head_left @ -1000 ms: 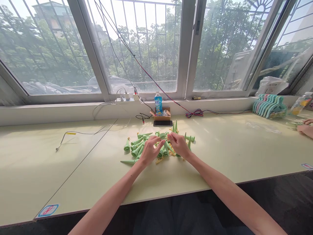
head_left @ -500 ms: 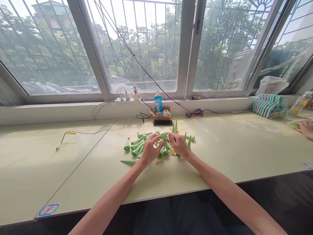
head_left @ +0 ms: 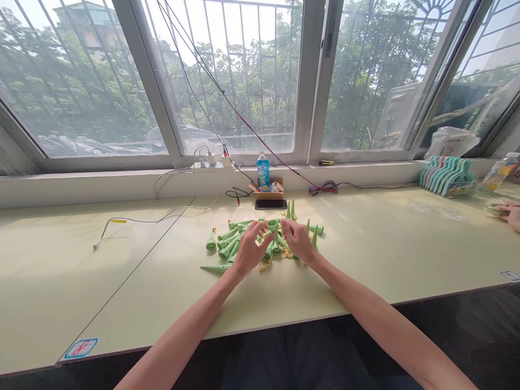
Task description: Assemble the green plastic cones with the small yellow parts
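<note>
A heap of green plastic cones (head_left: 227, 244) and small yellow parts (head_left: 265, 265) lies in the middle of the pale green table (head_left: 365, 254). Both my hands hover over the heap. My right hand (head_left: 298, 241) pinches one green cone (head_left: 273, 225) by its wide end and holds it slightly above the pile. My left hand (head_left: 249, 248) is curled close beside it, fingertips pinched near the cone on a small piece I cannot make out. A few cones stand upright behind my right hand.
Behind the heap lie a black phone (head_left: 270, 204), a blue bottle (head_left: 263, 172) in a small cardboard box and loose cables (head_left: 323, 188). A white cable (head_left: 134, 221) trails left. Teal hangers (head_left: 447, 176) and another person's hand (head_left: 511, 212) are at far right.
My right hand has lifted a green cone out of the heap, and my left hand has closed in on it. The other person's hand at far right has drawn back a little.
</note>
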`<state>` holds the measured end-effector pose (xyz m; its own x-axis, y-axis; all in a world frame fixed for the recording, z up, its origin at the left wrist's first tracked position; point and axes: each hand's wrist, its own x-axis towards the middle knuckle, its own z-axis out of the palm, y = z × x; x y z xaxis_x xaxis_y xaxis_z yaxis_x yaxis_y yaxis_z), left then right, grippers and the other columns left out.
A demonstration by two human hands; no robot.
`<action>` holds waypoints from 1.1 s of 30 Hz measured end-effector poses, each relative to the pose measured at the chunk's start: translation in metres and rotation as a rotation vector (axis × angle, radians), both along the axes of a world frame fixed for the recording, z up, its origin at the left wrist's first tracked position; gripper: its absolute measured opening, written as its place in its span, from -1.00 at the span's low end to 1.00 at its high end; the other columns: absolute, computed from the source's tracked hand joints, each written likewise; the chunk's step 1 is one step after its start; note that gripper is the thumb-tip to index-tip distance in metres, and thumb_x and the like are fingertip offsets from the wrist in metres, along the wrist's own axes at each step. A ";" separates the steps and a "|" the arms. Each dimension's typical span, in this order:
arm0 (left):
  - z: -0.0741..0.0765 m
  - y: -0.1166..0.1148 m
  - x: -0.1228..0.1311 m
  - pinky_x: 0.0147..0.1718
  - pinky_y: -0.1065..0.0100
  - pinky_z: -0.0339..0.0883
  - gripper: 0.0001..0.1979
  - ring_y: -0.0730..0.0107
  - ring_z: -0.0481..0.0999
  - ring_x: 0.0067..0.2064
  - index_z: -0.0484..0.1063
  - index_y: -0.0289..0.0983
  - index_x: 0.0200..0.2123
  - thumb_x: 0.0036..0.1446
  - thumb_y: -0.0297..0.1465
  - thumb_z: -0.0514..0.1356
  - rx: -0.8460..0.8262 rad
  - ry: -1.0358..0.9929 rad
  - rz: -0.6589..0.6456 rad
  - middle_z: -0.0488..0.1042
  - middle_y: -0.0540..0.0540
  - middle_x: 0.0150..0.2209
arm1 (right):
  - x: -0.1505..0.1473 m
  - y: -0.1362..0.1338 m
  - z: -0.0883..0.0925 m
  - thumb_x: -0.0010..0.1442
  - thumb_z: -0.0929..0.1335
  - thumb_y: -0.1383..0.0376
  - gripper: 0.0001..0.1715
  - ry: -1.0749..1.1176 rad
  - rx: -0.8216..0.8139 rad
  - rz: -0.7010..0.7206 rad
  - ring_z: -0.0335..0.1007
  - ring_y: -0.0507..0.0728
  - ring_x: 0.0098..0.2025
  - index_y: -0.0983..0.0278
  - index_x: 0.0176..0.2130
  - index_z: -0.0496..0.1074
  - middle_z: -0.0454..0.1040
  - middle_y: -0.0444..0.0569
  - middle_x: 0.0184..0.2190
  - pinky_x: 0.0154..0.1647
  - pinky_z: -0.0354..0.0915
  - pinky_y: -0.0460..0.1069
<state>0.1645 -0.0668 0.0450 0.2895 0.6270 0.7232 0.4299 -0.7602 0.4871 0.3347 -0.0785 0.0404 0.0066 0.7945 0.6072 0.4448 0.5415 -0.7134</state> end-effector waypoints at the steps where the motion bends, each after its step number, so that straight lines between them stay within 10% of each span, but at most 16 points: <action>1: 0.001 0.000 0.000 -0.27 0.33 0.40 -0.73 0.41 0.47 -0.32 0.40 -0.23 -0.07 0.25 -0.21 0.16 -0.006 -0.013 -0.003 0.47 -0.07 -0.24 | 0.000 -0.001 0.001 0.39 0.11 0.00 -0.45 0.012 0.009 -0.008 0.06 0.01 -0.58 0.22 -0.53 0.12 0.17 -0.18 -0.63 -0.50 0.05 -0.06; 14: 0.010 -0.009 -0.001 -0.18 0.25 0.36 -0.21 0.33 0.49 -0.39 0.47 -0.24 -0.62 0.36 -0.01 -0.32 -0.276 -0.063 -0.080 0.52 -0.09 -0.53 | 0.001 -0.006 0.002 0.38 0.13 0.02 -0.54 0.009 0.032 0.102 0.05 0.00 -0.57 0.22 -0.44 0.19 0.17 -0.20 -0.60 -0.50 0.08 -0.07; 33: 0.011 -0.009 0.000 -0.36 0.35 0.28 -0.49 0.38 0.32 -0.39 0.26 -0.26 -0.57 0.33 -0.08 -0.06 -0.161 0.096 -0.126 0.32 -0.04 -0.49 | 0.002 -0.002 0.001 0.38 0.12 -0.01 -0.50 -0.013 -0.014 0.053 -0.02 0.00 -0.57 0.21 -0.49 0.09 0.10 -0.22 -0.63 -0.52 0.03 -0.06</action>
